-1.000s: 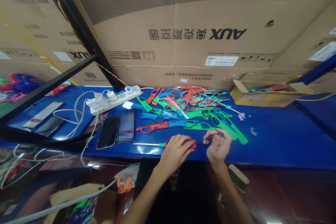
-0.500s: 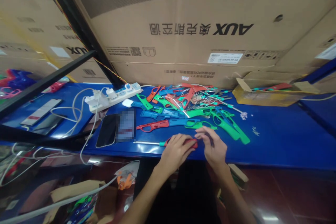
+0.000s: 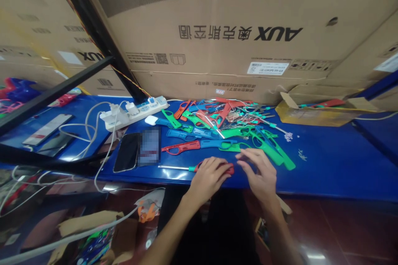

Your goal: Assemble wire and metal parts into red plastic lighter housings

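Observation:
My left hand point(image 3: 207, 177) rests on a red lighter shell point(image 3: 229, 169) at the near edge of the blue table point(image 3: 326, 161), fingers curled over it. A thin metal tube point(image 3: 172, 168) sticks out to the left from under that hand. My right hand point(image 3: 259, 171) sits just right of the red shell, fingers bent and pressed toward it; what they pinch is hidden. Beyond both hands lies a heap of red, green and blue lighter shells point(image 3: 224, 126).
A dark phone point(image 3: 127, 158) and a second device point(image 3: 149, 152) lie left of my hands. A white power strip point(image 3: 133, 112) with cables sits further back left. A yellow cardboard tray point(image 3: 314, 112) stands back right. Large cardboard boxes point(image 3: 236, 33) wall off the rear.
My right hand came down from a raised pinch to the red shell, then slid slightly right. My left hand stayed on the red shell.

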Demonstrator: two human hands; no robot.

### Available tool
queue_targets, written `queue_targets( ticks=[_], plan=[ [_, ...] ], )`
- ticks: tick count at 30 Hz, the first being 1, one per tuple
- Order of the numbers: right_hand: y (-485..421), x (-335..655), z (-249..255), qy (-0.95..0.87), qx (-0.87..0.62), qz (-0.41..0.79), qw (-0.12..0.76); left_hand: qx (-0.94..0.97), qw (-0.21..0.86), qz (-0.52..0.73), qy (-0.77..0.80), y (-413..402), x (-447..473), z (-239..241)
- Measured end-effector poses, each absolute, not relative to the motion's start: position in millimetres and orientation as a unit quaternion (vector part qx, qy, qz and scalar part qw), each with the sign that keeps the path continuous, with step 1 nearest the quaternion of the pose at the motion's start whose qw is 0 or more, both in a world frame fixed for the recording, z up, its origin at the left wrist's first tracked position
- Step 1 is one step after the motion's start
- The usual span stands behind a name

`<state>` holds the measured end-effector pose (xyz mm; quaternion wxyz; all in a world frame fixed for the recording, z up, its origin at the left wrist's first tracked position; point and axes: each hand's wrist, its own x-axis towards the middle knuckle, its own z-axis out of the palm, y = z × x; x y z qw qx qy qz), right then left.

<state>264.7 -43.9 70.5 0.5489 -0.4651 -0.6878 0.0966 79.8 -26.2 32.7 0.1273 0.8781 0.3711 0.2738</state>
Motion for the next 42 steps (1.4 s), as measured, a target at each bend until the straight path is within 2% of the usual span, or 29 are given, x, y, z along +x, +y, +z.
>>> queue_targets(
  ticks=[3, 9, 13, 15, 19, 25, 30, 36, 40, 42],
  plan=[
    [-44, 266, 79, -0.702, -0.467, 0.157, 0.514, 0.878, 0.130, 0.271, 0.372, -26, 79, 33],
    [-40, 262, 87, -0.704, -0.464, 0.079, 0.532, 0.876, 0.136, 0.276, 0.371, -26, 79, 31],
    [-41, 260, 89, -0.729, -0.460, 0.125, 0.492, 0.876, 0.138, 0.272, 0.373, -27, 79, 31],
    [-41, 259, 87, -0.712, -0.462, 0.122, 0.514, 0.876, 0.139, 0.271, 0.374, -27, 79, 32],
    [-42, 261, 82, -0.668, -0.507, 0.044, 0.543, 0.876, 0.139, 0.270, 0.374, -26, 79, 34],
    [-47, 270, 81, -0.690, -0.508, 0.139, 0.496, 0.874, 0.139, 0.275, 0.376, -27, 79, 35],
    [-40, 270, 84, -0.688, -0.484, 0.074, 0.536, 0.873, 0.145, 0.283, 0.371, -27, 78, 34],
    [-38, 270, 89, -0.737, -0.478, 0.174, 0.446, 0.871, 0.143, 0.289, 0.370, -24, 78, 31],
    [-38, 268, 88, -0.721, -0.470, 0.112, 0.497, 0.874, 0.146, 0.276, 0.372, -24, 78, 31],
    [-37, 268, 89, -0.722, -0.477, 0.111, 0.488, 0.874, 0.145, 0.275, 0.372, -25, 78, 31]
  ],
)
